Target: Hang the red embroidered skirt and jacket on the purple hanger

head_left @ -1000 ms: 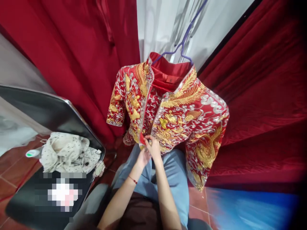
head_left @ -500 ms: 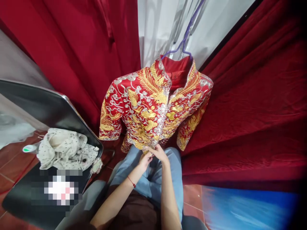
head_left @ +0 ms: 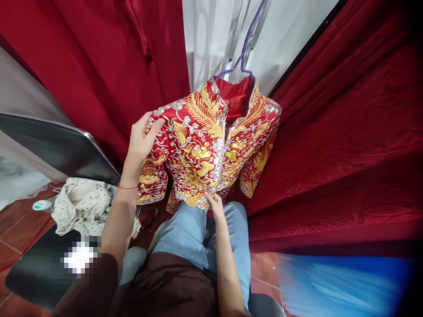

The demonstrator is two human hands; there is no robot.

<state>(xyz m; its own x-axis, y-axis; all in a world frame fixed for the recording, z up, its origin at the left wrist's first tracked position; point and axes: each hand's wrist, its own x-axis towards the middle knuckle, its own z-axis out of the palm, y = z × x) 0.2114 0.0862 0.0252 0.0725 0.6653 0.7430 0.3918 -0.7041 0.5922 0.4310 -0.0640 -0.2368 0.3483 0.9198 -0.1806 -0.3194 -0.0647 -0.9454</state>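
A red jacket [head_left: 201, 149] with gold and silver embroidery hangs upright in front of me, its stand collar on a purple hanger [head_left: 244, 53]. My left hand [head_left: 142, 134] is raised to the jacket's shoulder on the left of the view. Its thumb lies over the front of the sleeve top, and the other fingers curl round the edge, partly hidden. Down at the centre front, my right hand [head_left: 215, 204] pinches the scalloped hem near the front opening. The jacket's lower edge is just above my knees.
A black chair [head_left: 36, 259] stands at the left, bearing a spotted cloth bag [head_left: 84, 207] and a white bottle [head_left: 42, 205]. Red curtains [head_left: 330, 154] hang on both sides. A blue sheet [head_left: 343, 281] covers tiled floor at the lower right.
My left hand has left the hem, where both hands were together, and risen to the jacket's shoulder. My right hand stays at the hem. The whole view has shifted slightly.
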